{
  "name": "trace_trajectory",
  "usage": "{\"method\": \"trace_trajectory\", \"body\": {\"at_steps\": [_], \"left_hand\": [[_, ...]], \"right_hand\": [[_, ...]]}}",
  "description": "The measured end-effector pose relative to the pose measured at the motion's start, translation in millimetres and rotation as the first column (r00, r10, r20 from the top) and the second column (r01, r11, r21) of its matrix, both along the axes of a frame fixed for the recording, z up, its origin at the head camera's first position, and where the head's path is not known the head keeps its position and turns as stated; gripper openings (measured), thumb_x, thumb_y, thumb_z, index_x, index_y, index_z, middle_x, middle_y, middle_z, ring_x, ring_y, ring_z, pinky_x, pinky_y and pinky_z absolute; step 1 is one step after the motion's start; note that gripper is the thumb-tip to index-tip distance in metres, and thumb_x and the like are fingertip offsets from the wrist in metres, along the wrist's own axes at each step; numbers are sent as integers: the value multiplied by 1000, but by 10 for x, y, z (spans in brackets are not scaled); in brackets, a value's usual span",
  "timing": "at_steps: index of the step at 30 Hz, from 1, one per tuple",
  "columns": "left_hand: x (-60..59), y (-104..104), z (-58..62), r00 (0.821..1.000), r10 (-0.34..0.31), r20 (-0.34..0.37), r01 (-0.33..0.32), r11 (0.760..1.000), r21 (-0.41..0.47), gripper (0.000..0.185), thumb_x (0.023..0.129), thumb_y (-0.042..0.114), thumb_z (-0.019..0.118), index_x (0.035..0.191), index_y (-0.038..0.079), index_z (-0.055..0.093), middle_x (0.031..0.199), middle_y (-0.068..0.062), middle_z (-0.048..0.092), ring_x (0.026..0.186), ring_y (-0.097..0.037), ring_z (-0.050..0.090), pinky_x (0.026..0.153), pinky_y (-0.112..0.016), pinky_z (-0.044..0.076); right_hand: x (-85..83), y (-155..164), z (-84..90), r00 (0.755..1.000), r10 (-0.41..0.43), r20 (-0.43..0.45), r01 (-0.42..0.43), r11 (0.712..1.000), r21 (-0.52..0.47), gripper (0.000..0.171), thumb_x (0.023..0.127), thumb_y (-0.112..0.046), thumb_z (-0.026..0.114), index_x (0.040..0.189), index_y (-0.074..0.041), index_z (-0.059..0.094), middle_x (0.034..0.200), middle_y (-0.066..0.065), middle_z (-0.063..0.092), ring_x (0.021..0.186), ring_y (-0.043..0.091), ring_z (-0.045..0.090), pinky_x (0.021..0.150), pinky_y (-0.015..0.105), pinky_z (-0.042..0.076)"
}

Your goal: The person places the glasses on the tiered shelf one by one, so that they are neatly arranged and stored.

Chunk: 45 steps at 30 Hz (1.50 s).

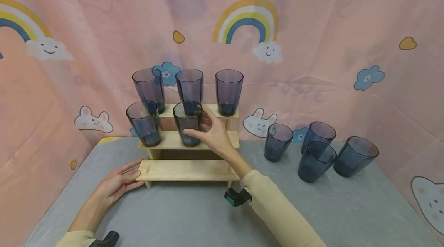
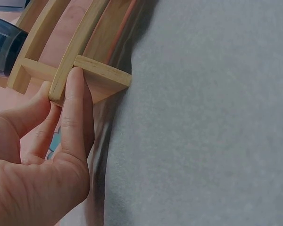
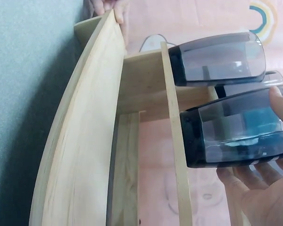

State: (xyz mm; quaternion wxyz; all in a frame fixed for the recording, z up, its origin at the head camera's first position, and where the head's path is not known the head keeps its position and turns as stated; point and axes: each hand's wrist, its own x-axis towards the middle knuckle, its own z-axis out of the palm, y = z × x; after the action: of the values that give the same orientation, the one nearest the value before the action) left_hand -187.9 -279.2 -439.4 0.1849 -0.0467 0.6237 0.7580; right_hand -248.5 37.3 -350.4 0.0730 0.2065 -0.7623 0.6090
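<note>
A three-step wooden rack point(image 1: 187, 170) stands on the grey table. My right hand point(image 1: 216, 133) holds a dark blue-grey drinking glass point(image 3: 240, 129) upright on the middle step, thumb on the near side and fingers behind. Left of it on that step is a second glass point(image 1: 143, 123). Three more glasses stand along the top step: a left one point(image 1: 149, 87), a middle one point(image 1: 190, 85) and a right one point(image 1: 229, 89). At the left end of the bare bottom step, my left hand point(image 1: 116, 183) pinches the board's end point(image 2: 66, 77) between thumb and fingers.
Several matching glasses stand on the table to the right, among them a near one point(image 1: 315, 166), a far one point(image 1: 320, 131) and a leftmost one point(image 1: 277, 143). Behind the table hangs a pink printed cloth point(image 1: 305, 27).
</note>
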Motion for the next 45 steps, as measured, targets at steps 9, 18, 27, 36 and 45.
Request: {"method": "trace_trajectory", "body": {"at_steps": [9, 18, 27, 36, 45], "left_hand": [[3, 4, -2, 1000, -9, -4, 9, 1000, 6, 77, 99, 6, 58, 157, 2, 8, 154, -28, 16, 105, -13, 64, 95, -36, 54], [0, -27, 6, 1000, -19, -8, 19, 1000, 8, 78, 99, 8, 58, 157, 2, 5, 142, -18, 36, 106, -14, 63, 96, -36, 53], [2, -27, -12, 1000, -22, -5, 22, 1000, 12, 79, 99, 8, 58, 157, 3, 5, 143, -18, 35, 107, -14, 63, 96, -36, 53], [10, -10, -1, 1000, -10, 1, 10, 1000, 8, 78, 99, 8, 58, 157, 2, 6, 141, -20, 37, 106, -14, 63, 96, -37, 53], [3, -21, -3, 1000, -14, 2, 14, 1000, 17, 79, 99, 8, 58, 157, 2, 5, 129, -7, 49, 106, -15, 64, 95, -37, 53]], "right_hand": [[33, 72, 45, 999, 34, 16, -35, 997, 70, 87, 83, -21, 81, 155, -15, 31, 145, 12, 48, 131, 27, 49, 106, 36, 45], [241, 421, 133, 997, 74, -28, -69, 988, 138, 77, 85, -23, 79, 150, -15, 39, 150, 6, 42, 134, 27, 44, 107, 46, 44], [437, 993, 199, 995, 16, -101, 13, 959, 282, 77, 85, -22, 79, 149, -8, 40, 149, 11, 43, 134, 29, 44, 107, 47, 44], [602, 1772, 143, 957, -153, -247, 248, 874, 419, 80, 83, -23, 81, 150, -9, 40, 149, 16, 42, 133, 38, 43, 105, 57, 41], [806, 2502, -53, 916, -350, -197, 401, 785, 471, 87, 83, -32, 81, 154, -16, 33, 153, 22, 34, 135, 50, 32, 96, 76, 31]]}}
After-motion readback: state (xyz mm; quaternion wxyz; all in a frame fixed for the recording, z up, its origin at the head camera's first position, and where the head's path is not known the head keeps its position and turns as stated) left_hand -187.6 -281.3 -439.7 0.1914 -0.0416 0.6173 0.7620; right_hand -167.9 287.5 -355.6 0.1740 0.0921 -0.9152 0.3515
